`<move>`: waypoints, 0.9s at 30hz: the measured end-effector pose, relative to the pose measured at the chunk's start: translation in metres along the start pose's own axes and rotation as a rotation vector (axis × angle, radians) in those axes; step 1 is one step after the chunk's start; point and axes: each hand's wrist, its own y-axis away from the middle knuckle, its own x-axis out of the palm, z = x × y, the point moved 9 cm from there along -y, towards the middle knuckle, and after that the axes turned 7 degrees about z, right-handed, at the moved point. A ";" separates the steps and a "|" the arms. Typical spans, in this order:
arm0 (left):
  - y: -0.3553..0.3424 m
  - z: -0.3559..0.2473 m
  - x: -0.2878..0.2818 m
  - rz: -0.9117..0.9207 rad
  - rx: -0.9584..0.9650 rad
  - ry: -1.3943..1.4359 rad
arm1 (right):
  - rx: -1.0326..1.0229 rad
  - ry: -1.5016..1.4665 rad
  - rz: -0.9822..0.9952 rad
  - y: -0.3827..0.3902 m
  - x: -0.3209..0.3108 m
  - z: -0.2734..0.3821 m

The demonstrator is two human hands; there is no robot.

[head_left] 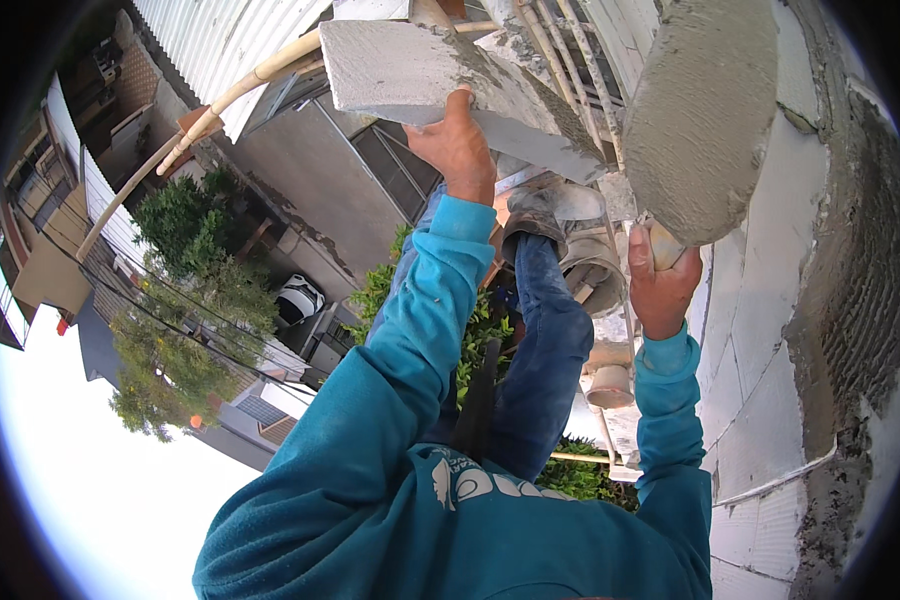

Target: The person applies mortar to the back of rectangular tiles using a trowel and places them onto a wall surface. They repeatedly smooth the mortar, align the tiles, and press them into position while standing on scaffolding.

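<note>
Two bare hands reach up from the sleeves of one teal sweatshirt, high above a yard. The left hand (455,150) clasps the near edge of one pale, straight-edged slab (395,65), thumb on its grainy face, the other fingers mostly hidden beneath; wet grey mortar smears the slab's right part. The right hand (662,285) is curled around the short handle (665,245) of one broad, round-ended tool (705,120), held beside the wall at upper right; its visible face is coated in gritty grey, and its top is cut off by the picture's edge. The wall (755,350) has smooth white blocks and a band of rough, ridged mortar (850,280). Below are two round containers, a larger bucket (595,270) and a smaller pot (608,385), their contents hard to make out. Three thin poles (575,55) pass behind the slab, partly covered.
</note>
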 end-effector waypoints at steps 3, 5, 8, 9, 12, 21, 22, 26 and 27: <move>0.006 -0.002 0.004 0.019 0.023 0.001 | -0.314 0.098 -0.092 -0.006 0.003 0.010; 0.011 -0.002 0.003 0.017 0.010 -0.030 | -0.002 0.292 0.144 -0.019 0.029 -0.042; 0.017 -0.003 0.004 0.045 0.012 -0.007 | 0.213 0.671 0.409 -0.023 0.038 -0.095; 0.011 -0.006 0.004 0.039 0.040 -0.001 | 0.108 0.567 0.355 -0.025 0.035 -0.089; 0.018 0.000 -0.001 0.036 0.022 0.003 | 0.108 0.414 0.193 -0.035 0.013 -0.010; 0.037 -0.004 0.001 0.068 -0.101 0.008 | 0.140 0.607 0.370 -0.040 0.040 -0.112; 0.037 -0.004 -0.001 0.092 -0.034 0.021 | 0.105 0.586 0.372 -0.042 0.039 -0.097; 0.048 0.004 -0.008 0.089 -0.116 -0.031 | 0.064 0.308 0.131 -0.052 0.017 0.011; 0.043 0.004 -0.002 0.089 -0.081 -0.021 | 0.009 0.199 -0.006 -0.053 0.006 0.025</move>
